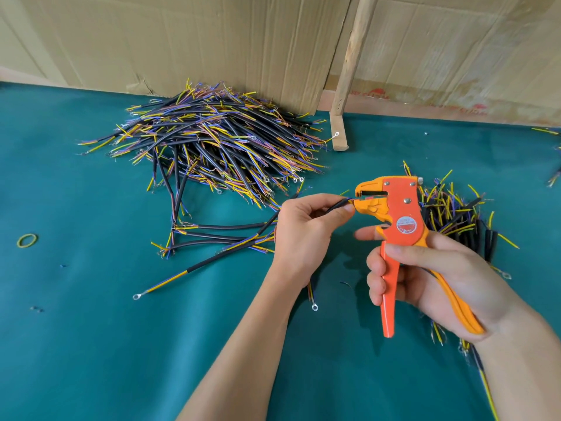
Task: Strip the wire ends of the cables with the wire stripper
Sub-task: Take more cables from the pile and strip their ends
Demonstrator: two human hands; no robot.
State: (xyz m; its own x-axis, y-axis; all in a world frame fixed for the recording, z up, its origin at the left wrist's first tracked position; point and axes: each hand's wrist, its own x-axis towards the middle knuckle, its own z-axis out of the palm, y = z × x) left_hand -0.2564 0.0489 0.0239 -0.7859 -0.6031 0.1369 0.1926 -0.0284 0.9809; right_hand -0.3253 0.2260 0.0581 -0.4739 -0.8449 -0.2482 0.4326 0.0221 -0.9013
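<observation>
An orange plastic stripper (pixel 400 226) with a beak-shaped head is held upright, its long handles gripped by the curled right hand (pixel 437 281). A thin black-sheathed cable (pixel 338 204) is pinched by the left hand (pixel 303 229), its tip fed into the stripper's head. Behind the stripper, a bristly cable heap (pixel 218 141) is spread on the green felt tabletop (pixel 91 344); a smaller heap (pixel 455 217) lies right of it.

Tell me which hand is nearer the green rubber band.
Left. The left hand is mid-table, well right of the rubber band; the right hand, gripping the wire stripper, is farther right.
</observation>
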